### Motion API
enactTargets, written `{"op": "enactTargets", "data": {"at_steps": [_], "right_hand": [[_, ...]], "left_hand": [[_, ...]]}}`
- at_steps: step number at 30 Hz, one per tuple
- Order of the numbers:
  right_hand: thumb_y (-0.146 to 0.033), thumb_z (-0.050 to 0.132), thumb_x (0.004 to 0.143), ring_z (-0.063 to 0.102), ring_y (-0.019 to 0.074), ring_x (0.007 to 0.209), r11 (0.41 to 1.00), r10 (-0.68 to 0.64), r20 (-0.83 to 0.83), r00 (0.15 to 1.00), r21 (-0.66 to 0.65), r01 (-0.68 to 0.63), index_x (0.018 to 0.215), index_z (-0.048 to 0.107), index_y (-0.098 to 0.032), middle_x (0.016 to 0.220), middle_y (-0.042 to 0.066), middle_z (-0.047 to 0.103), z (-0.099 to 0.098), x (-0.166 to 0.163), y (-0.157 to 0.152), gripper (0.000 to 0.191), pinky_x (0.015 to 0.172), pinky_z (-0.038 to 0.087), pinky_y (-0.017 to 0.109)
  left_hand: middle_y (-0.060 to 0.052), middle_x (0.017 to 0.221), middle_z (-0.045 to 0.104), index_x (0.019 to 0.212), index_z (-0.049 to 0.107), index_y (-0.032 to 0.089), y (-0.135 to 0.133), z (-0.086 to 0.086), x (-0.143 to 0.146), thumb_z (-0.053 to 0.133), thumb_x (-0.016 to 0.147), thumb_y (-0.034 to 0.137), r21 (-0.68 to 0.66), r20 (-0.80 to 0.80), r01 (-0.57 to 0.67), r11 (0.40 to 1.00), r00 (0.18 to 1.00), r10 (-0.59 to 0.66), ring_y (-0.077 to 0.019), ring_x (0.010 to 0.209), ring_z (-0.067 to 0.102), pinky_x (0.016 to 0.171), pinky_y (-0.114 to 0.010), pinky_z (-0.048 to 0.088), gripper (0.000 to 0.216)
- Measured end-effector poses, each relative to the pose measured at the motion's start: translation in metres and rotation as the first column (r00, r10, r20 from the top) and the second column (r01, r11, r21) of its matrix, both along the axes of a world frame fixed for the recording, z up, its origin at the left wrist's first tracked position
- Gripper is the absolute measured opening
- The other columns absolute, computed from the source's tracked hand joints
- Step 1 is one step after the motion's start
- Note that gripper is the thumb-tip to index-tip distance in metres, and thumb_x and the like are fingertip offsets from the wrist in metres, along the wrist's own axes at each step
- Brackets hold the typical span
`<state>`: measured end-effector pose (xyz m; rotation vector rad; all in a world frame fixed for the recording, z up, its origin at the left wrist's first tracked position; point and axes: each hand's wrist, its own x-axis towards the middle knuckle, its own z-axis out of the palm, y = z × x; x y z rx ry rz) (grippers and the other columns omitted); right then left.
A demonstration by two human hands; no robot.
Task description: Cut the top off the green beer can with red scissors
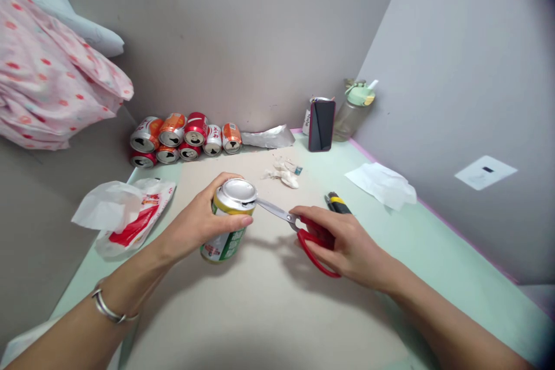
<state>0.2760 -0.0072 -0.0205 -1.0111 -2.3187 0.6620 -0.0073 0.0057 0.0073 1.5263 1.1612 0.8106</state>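
My left hand (pixel 217 208) is wrapped round a green and yellow drink can (pixel 232 245), tilted a little above the table. A dark cut shows just under the can's silver end, on its right side. In my right hand (pixel 342 237) is a pair of scissors with red handles (pixel 316 263). Their blades reach left to the can's rim at that cut; whether the tips are inside the can I cannot tell. A silver bangle circles my left wrist.
Several opened cans (pixel 195 130) are stacked along the back wall beside a cut metal sheet (pixel 269 137). A phone (pixel 321 126) leans upright near a bottle (pixel 349 118). A yellow-black tool (pixel 338 203), crumpled tissue (pixel 286 176), paper (pixel 384 185) and a plastic bag (pixel 139 219) lie about.
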Motion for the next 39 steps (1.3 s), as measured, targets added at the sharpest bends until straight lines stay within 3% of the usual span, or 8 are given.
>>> {"op": "enactTargets", "data": {"at_steps": [3,7,13,20,30,39], "right_hand": [[-0.030,0.062,0.093,0.058,0.0126,0.072,0.996,-0.045,0.086,0.995,-0.080,0.051,0.116,0.056,-0.025,0.094,-0.001,0.069,0.005,0.003,0.003,0.024,0.066,0.044,0.022],[-0.050,0.074,0.084,0.047,0.0130,0.061,0.990,-0.024,0.194,0.981,-0.131,0.050,0.109,0.053,-0.025,0.072,-0.006,0.058,0.013,0.006,0.004,0.041,0.060,0.039,0.022],[-0.062,0.076,0.077,0.050,0.0138,0.073,0.987,0.095,0.172,0.981,-0.148,-0.069,0.106,0.055,-0.023,0.092,-0.002,0.060,0.020,0.004,0.000,0.052,0.067,0.041,0.022],[-0.061,0.073,0.081,0.043,0.0125,0.066,0.981,0.132,0.172,0.976,-0.161,-0.104,0.105,0.062,-0.023,0.076,-0.005,0.054,0.014,0.003,0.003,0.046,0.062,0.034,0.021],[-0.063,0.070,0.082,0.037,0.0125,0.064,0.985,0.102,0.130,0.986,-0.154,-0.082,0.100,0.064,-0.023,0.071,-0.005,0.047,0.015,0.004,0.001,0.044,0.060,0.033,0.021],[-0.063,0.070,0.082,0.038,0.0127,0.064,0.985,0.108,0.134,0.985,-0.145,-0.089,0.101,0.065,-0.022,0.071,-0.003,0.050,0.014,0.002,0.000,0.046,0.060,0.034,0.022]], "left_hand": [[0.002,0.103,0.061,0.115,0.052,0.028,0.001,0.005,0.004,0.079,0.077,0.039,0.083,-0.138,-0.073,0.994,0.987,0.084,-0.0211,0.098,0.060,0.087,-0.030,0.044,0.048],[0.002,0.105,0.061,0.114,0.051,0.028,0.000,0.009,0.008,0.077,0.077,0.038,0.126,-0.249,-0.104,0.987,0.959,0.132,-0.0216,0.100,0.059,0.088,-0.029,0.044,0.046],[0.003,0.104,0.062,0.115,0.051,0.029,-0.004,0.006,0.011,0.076,0.077,0.038,0.158,-0.304,-0.092,0.983,0.943,0.137,-0.0210,0.097,0.060,0.086,-0.029,0.047,0.046],[0.002,0.099,0.061,0.115,0.050,0.030,-0.007,0.012,0.018,0.072,0.077,0.036,0.066,-0.338,-0.107,0.992,0.933,0.123,-0.0213,0.088,0.059,0.055,-0.021,0.048,0.045],[0.003,0.097,0.061,0.112,0.052,0.028,-0.007,0.014,0.018,0.072,0.076,0.033,0.101,-0.332,-0.090,0.991,0.936,0.119,-0.0195,0.087,0.059,0.063,-0.023,0.049,0.042],[0.002,0.096,0.060,0.111,0.051,0.029,-0.011,0.013,0.024,0.073,0.074,0.035,0.017,-0.322,-0.035,0.999,0.946,0.039,-0.0194,0.082,0.056,0.060,-0.025,0.047,0.044]]}}
